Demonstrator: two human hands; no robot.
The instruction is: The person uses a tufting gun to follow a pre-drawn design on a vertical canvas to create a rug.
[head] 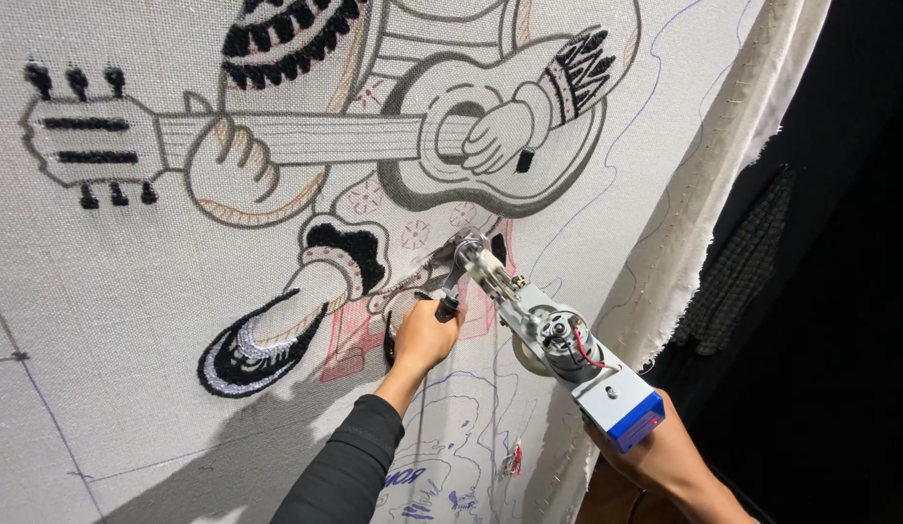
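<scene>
left hand clenched on the front handle of the tufting gun; right hand grasping its near end (grip partly hidden); gun tip against the stretched cloth, right of centre.

The tufting gun leans on the cloth, its tip just below the guitar picture. The left hand is just left of the gun, on its front handle. The right hand is under its back end. The shoe picture lies left of the gun.
</scene>
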